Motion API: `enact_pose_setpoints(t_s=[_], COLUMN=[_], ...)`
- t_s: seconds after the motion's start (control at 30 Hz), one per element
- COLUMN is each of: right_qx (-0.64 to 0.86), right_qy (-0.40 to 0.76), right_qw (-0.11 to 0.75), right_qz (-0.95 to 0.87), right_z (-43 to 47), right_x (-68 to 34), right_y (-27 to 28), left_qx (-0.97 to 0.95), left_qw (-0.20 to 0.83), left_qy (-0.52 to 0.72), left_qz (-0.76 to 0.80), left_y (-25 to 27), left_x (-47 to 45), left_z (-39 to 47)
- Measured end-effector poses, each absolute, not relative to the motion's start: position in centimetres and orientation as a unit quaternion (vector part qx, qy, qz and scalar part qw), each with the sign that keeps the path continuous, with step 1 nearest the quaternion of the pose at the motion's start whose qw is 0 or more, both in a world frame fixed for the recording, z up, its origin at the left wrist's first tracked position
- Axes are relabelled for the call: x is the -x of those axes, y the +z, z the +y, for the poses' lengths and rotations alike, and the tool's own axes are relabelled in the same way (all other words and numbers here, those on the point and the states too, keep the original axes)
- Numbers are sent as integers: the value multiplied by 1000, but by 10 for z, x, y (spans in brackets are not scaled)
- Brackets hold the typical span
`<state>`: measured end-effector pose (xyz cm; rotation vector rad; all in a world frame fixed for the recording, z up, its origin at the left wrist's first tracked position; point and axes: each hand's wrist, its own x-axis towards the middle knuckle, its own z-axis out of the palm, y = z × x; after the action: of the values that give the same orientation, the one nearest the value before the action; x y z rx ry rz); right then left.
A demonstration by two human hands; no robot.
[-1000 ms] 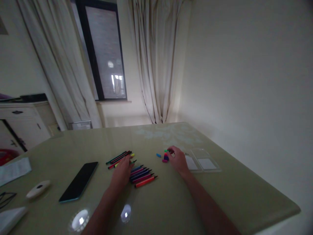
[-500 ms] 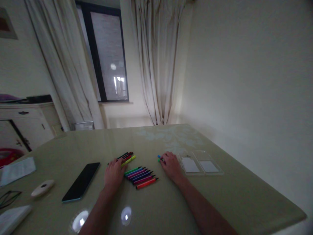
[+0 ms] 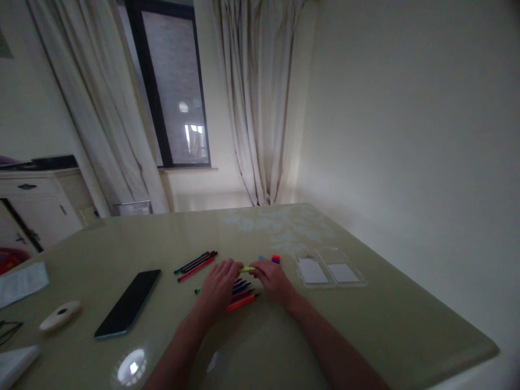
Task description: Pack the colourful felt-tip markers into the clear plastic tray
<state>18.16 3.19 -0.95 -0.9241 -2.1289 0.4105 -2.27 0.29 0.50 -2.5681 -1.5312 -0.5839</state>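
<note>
A yellow-green marker (image 3: 246, 269) is held level between my two hands, just above the table. My left hand (image 3: 221, 283) closes on its left end. My right hand (image 3: 275, 279) pinches the right end, where the cap would sit. Below them lies a row of uncapped markers, tips to the right; an orange-red marker (image 3: 242, 303) is nearest me, and my left hand covers part of the row. Several capped markers (image 3: 197, 264) rest farther left. Small coloured marker caps (image 3: 275, 259) lie behind my right hand, partly hidden by it.
A clear plastic case (image 3: 330, 269), opened flat with white cards inside, lies to the right. On the left are a black phone (image 3: 129, 303), a white oval mouse-like object (image 3: 60, 315) and a paper sheet (image 3: 23, 284). A wall runs along the table's right side.
My left hand has lifted the yellow-green marker and brought it right. My right hand has moved left from the caps and now grips its other end. The view has shifted slightly.
</note>
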Motion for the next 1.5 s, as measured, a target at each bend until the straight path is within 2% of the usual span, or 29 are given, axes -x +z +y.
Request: enact_pose_setpoints(t_s=[0.1,0.17,0.23,0.3,0.47,0.6,0.73,0.83,0.93,1.03,1.17,1.33,1.5], right_qx=[347,373,425,478,556,571,582,587,586,585,584,559,498], right_qy=[171,165,132,80,8,-41,-82,-113,-131,-130,-116,-91,-55], right_qw=[409,465,535,547,409,291,214,171,157,150,170,245,315], right_qz=[-827,-786,-718,-683,-723,-767,-780,-783,-784,-786,-785,-787,-806], right_z=[40,48,55,59,62,64,67,67,67,67,63,51,40], right_x=[-196,-213,-231,-243,-235,-217,-208,-205,-204,-206,-207,-204,-194], right_y=[-6,-3,-1,-2,-14,-19,-19,-18,-20,-20,-16,-10,-10], left_qx=[838,810,767,727,708,703,699,654,609,603,611,615,649], left_qw=[58,77,106,119,53,-5,-57,-15,41,46,37,29,75], left_qy=[-166,-164,-169,-154,-124,-154,-193,-214,-184,-152,-147,-158,-225], left_qz=[-517,-558,-610,-658,-694,-694,-686,-725,-770,-782,-777,-772,-723], left_y=[3,2,1,-2,-14,-19,-18,-16,-14,-10,-5,-7,-11], left_x=[30,46,66,83,98,99,103,108,112,113,111,113,110], left_z=[4,9,15,21,26,27,30,30,25,21,19,20,26])
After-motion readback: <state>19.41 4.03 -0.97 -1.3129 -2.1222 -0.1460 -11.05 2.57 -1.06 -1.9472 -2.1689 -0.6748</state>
